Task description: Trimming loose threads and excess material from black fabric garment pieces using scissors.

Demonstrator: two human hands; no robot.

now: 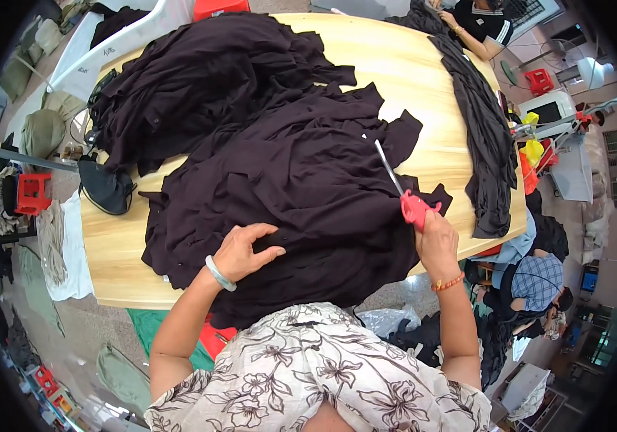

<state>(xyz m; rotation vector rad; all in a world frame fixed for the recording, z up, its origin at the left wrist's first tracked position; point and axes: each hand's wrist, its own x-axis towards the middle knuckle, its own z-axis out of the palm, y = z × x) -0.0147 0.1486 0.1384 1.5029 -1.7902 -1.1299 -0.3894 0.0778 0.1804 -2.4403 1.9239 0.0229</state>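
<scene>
A big heap of dark brown-black cloth pieces (287,173) covers most of a pale wooden table (423,79). My left hand (245,252) rests flat on the near part of the heap, fingers spread, with a pale bangle on the wrist. My right hand (436,241) grips the red handles of a pair of scissors (403,193). Their long metal blades point away from me over the cloth, near the heap's right edge. An orange bracelet is on that wrist.
A second dark pile (200,79) lies at the table's far left, and a long dark strip (484,137) runs along the right edge. Another person (477,25) sits at the far end. A black cap (105,187) lies at the left edge. Red stools (33,193) stand around.
</scene>
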